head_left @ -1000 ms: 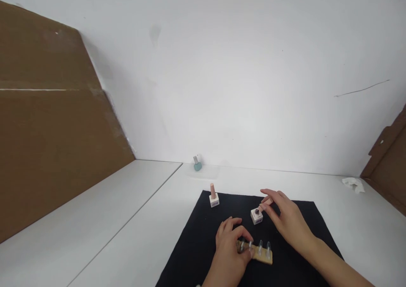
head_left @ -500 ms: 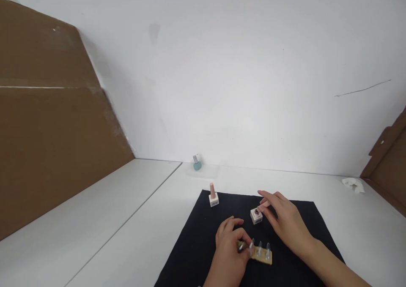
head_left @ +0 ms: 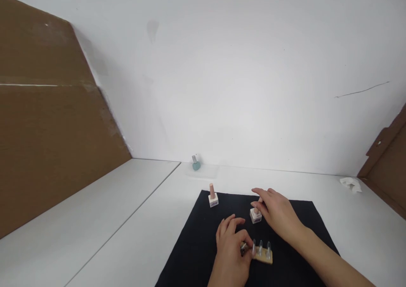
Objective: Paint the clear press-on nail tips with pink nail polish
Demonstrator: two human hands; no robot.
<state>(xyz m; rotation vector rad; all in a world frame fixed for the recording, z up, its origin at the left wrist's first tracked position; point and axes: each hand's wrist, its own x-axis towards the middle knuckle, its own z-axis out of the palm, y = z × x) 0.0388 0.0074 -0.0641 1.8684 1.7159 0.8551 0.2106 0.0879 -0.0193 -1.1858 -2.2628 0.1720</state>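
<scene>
My left hand [head_left: 231,248] pinches the left end of a tan nail tip stand [head_left: 268,260] on the black cloth. Several clear nail tips [head_left: 260,250] stick up from it in a row, and a small dark, shiny piece [head_left: 243,248] shows by my thumb and index finger. My right hand [head_left: 276,211] has thumb and fingers closed on the pink cap [head_left: 256,210] of a white square nail polish bottle [head_left: 255,217]. That cap sits at the bottle's mouth, partly covered by my fingers. A second nail polish bottle [head_left: 213,200], its pink cap on, stands at the cloth's far left corner.
The black cloth [head_left: 190,253] lies on a white table [head_left: 133,232]. Near the wall, a teal bottle [head_left: 196,165] leans over beside a clear flat sheet [head_left: 203,173]. Crumpled white tissue [head_left: 351,184] lies at right. Brown cardboard panels [head_left: 57,151] stand at both sides.
My right hand has brought the cap from a tilt beside the bottle's dark opening onto its mouth, more upright. My left hand stays on the stand.
</scene>
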